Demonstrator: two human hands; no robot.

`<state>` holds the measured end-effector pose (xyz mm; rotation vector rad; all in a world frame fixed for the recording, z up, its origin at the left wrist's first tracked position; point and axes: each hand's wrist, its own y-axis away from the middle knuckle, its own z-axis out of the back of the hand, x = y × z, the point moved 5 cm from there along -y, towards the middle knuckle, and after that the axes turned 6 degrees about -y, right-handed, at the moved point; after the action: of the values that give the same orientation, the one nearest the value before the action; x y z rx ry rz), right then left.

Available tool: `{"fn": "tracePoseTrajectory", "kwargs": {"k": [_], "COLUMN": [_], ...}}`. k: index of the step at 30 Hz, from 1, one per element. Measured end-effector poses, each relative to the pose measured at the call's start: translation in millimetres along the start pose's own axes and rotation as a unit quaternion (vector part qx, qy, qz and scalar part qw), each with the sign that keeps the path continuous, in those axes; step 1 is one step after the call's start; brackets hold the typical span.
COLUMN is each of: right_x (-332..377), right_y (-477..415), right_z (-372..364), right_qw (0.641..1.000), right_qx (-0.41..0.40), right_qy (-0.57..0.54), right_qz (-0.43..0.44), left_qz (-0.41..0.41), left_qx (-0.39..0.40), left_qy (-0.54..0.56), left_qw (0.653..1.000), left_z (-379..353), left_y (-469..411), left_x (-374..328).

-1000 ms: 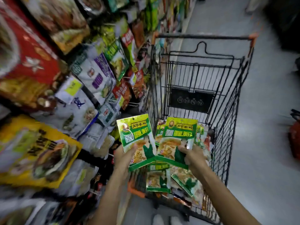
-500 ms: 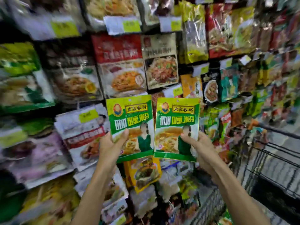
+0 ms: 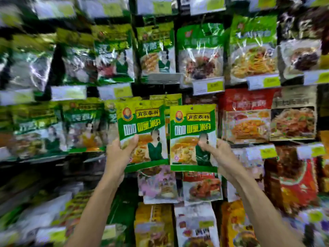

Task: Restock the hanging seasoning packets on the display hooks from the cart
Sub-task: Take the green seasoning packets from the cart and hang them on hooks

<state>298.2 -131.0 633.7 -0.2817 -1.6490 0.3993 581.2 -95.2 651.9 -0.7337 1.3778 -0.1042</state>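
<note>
Left packet [image 3: 142, 125] and right packet [image 3: 193, 130] — green, yellow-topped, food-printed.

The left packet [image 3: 142, 122] and right packet [image 3: 193, 127] each read 肖家香料 above 咖喱粉.

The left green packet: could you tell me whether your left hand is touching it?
Touching. The head view shows the left hand gripping the left green packet, its thumb lying across the packet's lower front.
</note>
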Motion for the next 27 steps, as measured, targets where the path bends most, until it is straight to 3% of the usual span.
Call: {"fn": "tracePoseTrajectory", "kwargs": {"k": [3, 7, 14, 27], "right_x": [2.2, 7.6, 24.1, 13.3], "right_y": [-21.9, -45.3, -70.7, -100.3], "right_z": [-42.5, -69.6, -70.4, -67.8], "right_qw": [0.998, 0.999, 0.999, 0.999], "right_qx": [0.047, 0.033, 0.03, -0.004], "right_qy": [-0.029, -0.032, -0.032, -0.005], "right_qz": [0.002, -0.006, 0.014, -0.045], "left_qz": [-0.015, -0.006, -0.035, -0.046], "left_qx": [-0.036, -0.041, -0.05, -0.03], "left_qy": [0.003, 0.02, 0.016, 0.034], "left_qw": [0.999, 0.999, 0.998, 0.998], "left_z": [36.3, 61.2, 55.0, 37.5], "left_y": [-22.1, -47.2, -72.8, -83.9], "left_x": [0.3, 1.7, 2.3, 0.8]}}
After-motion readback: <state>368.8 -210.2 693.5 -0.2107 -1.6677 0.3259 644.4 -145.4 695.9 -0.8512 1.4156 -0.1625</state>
